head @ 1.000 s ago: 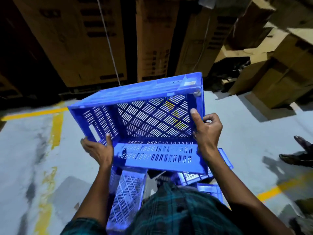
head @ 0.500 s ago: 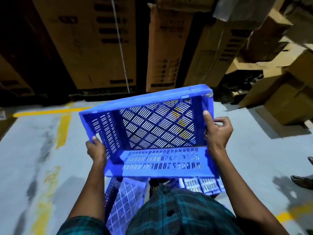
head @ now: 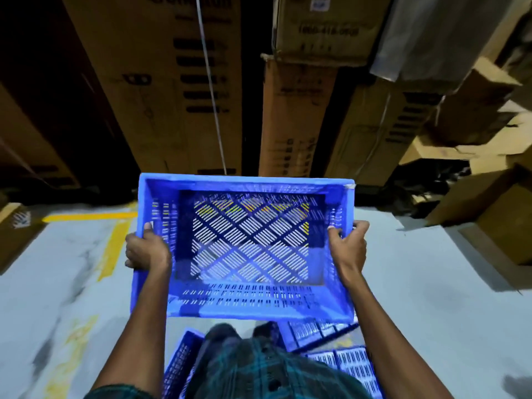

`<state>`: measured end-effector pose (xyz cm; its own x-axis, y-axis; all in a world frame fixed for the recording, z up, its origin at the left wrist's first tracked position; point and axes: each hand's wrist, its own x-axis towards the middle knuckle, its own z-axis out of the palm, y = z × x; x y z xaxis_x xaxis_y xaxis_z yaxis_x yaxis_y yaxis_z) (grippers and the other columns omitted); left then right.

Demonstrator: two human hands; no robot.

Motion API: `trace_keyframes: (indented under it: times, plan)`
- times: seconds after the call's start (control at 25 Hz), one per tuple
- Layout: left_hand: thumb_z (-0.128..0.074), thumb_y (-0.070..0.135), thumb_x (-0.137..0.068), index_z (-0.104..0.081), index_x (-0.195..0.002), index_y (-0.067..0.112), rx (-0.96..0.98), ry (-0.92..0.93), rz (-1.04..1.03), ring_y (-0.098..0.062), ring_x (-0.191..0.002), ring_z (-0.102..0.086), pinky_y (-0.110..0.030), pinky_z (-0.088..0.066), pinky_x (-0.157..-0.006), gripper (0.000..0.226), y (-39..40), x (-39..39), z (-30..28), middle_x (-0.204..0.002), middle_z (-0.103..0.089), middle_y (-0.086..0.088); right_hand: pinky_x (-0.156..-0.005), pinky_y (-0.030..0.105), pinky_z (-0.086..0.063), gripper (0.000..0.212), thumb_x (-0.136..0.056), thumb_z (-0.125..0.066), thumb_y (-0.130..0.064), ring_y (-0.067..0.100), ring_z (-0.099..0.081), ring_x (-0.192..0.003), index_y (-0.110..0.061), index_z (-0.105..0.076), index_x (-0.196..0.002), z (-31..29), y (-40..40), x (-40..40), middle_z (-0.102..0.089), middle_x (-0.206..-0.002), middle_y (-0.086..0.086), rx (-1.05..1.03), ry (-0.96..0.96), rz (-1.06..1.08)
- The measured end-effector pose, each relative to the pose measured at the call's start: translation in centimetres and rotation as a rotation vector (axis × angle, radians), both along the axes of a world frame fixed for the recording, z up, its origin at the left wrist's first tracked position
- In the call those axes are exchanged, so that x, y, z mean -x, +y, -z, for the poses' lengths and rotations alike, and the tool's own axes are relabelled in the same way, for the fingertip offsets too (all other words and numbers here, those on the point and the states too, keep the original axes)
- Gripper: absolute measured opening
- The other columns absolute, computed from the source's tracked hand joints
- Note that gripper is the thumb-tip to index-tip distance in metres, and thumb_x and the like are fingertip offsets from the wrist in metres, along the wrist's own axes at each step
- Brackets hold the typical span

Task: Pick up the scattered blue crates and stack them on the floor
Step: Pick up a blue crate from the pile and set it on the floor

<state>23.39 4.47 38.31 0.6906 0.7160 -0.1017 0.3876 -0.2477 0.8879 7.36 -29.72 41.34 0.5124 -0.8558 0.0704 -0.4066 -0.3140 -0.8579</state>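
I hold a blue slatted crate (head: pixel 244 303) level in front of me, its open top facing me and the floor showing through its latticed bottom. My left hand (head: pixel 146 251) grips its left wall, fingers curled over the rim. My right hand (head: pixel 348 246) grips the right wall the same way. Below the held crate, near my body, lie other blue crates: one (head: pixel 180 367) at lower left and two (head: pixel 313 332) (head: pixel 354 367) at lower right, partly hidden by my shirt.
Tall cardboard boxes (head: pixel 161 90) stand in a row just beyond the crate, with tumbled boxes (head: pixel 489 203) at the right and a small box (head: pixel 14 228) at the left. Yellow lines (head: pixel 112 243) mark the grey concrete floor (head: pixel 426 298).
The crate has swung from tilted to level and square to me, and moved lower and nearer. The view has turned left; the other person's feet at the right are out of frame.
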Motion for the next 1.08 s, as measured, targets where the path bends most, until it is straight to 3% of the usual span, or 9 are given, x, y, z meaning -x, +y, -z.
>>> trace_keyframes:
  times: [0.08,0.24,0.4,0.64,0.88,0.96,1.08]
  plan:
    - [-0.052,0.041,-0.096,-0.058,-0.117,-0.002,-0.026,-0.006,-0.033,-0.043,-0.121,-0.051,-0.043,-0.028,-0.105,0.048,-1.4,-1.1,-2.4,-0.124,-0.060,-0.030,-0.073,0.041,-0.045,0.040,-0.087,-0.064,-0.032,0.042,-0.064,-0.093,-0.012,-0.040,-0.111,-1.1,-1.7,-1.3,-0.067,-0.102,0.020,0.015,0.032,-0.005]
    - [-0.052,0.042,-0.096,-0.058,-0.115,-0.001,-0.008,-0.114,-0.029,-0.043,-0.122,-0.050,-0.044,-0.030,-0.104,0.047,-4.1,-4.1,-5.9,-0.125,-0.060,-0.029,-0.069,0.037,-0.042,0.039,-0.086,-0.067,-0.027,0.041,-0.064,-0.090,-0.012,-0.040,-0.110,-3.8,-4.2,-4.0,-0.064,-0.088,0.011,0.023,-0.067,-0.040]
    - [-0.051,0.039,-0.098,-0.056,-0.118,-0.002,0.016,-0.155,0.009,-0.041,-0.126,-0.046,-0.042,-0.027,-0.107,0.045,-6.3,-6.6,-6.6,-0.128,-0.058,-0.028,-0.073,0.039,-0.047,0.035,-0.085,-0.064,-0.025,0.039,-0.065,-0.089,-0.015,-0.038,-0.106,-4.3,-5.7,-6.4,-0.061,-0.083,0.003,0.046,-0.107,-0.013]
    - [-0.053,0.039,-0.097,-0.058,-0.118,-0.002,0.019,-0.039,0.021,-0.040,-0.125,-0.048,-0.042,-0.027,-0.106,0.046,-6.5,-13.2,-2.2,-0.127,-0.059,-0.027,-0.076,0.036,-0.045,0.041,-0.085,-0.065,-0.026,0.037,-0.065,-0.093,-0.016,-0.044,-0.118,-0.8,-6.4,-12.0,-0.060,-0.085,-0.001,-0.021,-0.030,-0.073]
    - [-0.053,0.040,-0.097,-0.056,-0.120,-0.001,0.054,0.121,0.025,-0.041,-0.127,-0.048,-0.043,-0.026,-0.109,0.047,-5.4,-24.7,2.4,-0.129,-0.058,-0.028,-0.086,0.037,-0.047,0.054,-0.081,-0.067,-0.032,0.035,-0.062,-0.104,-0.025,-0.043,-0.130,1.6,-5.8,-26.1,-0.065,-0.106,0.010,-0.105,0.151,-0.100]
    - [-0.053,0.041,-0.097,-0.057,-0.118,-0.001,0.058,0.178,0.022,-0.042,-0.124,-0.051,-0.044,-0.027,-0.108,0.047,-4.7,-29.0,3.7,-0.127,-0.060,-0.028,-0.082,0.032,-0.043,0.060,-0.081,-0.067,-0.031,0.035,-0.060,-0.106,-0.027,-0.042,-0.135,2.3,-5.7,-31.2,-0.062,-0.116,0.017,-0.113,0.207,-0.100]
    - [-0.051,0.041,-0.097,-0.057,-0.117,-0.001,0.059,0.243,0.023,-0.043,-0.120,-0.053,-0.045,-0.029,-0.107,0.046,-4.1,-34.6,4.7,-0.123,-0.061,-0.029,-0.081,0.030,-0.041,0.061,-0.081,-0.066,-0.028,0.032,-0.061,-0.105,-0.025,-0.044,-0.138,2.0,-5.3,-38.1,-0.065,-0.114,0.013,-0.096,0.270,-0.152]
